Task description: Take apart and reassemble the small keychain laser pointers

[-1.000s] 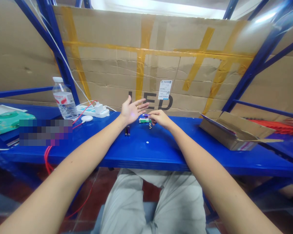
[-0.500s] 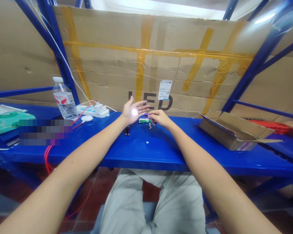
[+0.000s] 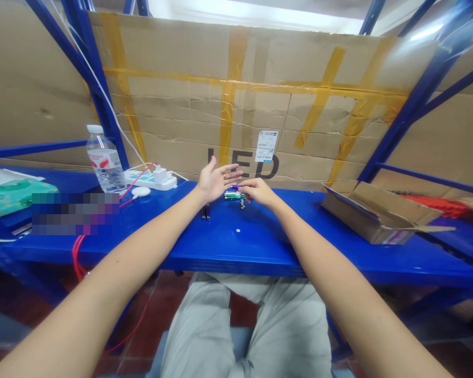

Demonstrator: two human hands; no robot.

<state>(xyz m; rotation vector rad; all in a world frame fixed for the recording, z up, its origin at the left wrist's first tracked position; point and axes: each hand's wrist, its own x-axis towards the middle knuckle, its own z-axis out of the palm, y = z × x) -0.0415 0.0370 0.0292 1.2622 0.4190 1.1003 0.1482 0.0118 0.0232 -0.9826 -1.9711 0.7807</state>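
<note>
My left hand [image 3: 215,179] is raised over the blue table, palm turned up and fingers spread, holding nothing. Close to its fingertips, my right hand [image 3: 257,191] pinches a small purple flashlight [image 3: 235,187] that points toward the left palm. Below it, green metal flashlights [image 3: 233,196] lie side by side on the table, partly hidden by the right hand. A small chain [image 3: 243,203] hangs or lies by the right fingers; which one, I cannot tell. Two dark flashlights [image 3: 205,212] stand or lie under the left wrist.
A small white disc [image 3: 238,230] lies on the blue table [image 3: 268,252]. To the right is an open cardboard box [image 3: 355,220]. On the left are a water bottle [image 3: 104,163], a power strip [image 3: 153,181] with cables and a green packet [image 3: 19,194]. Large cardboard [image 3: 181,115] backs the table.
The bright spot of light on my left palm has gone out. Both hands have kept nearly the same place.
</note>
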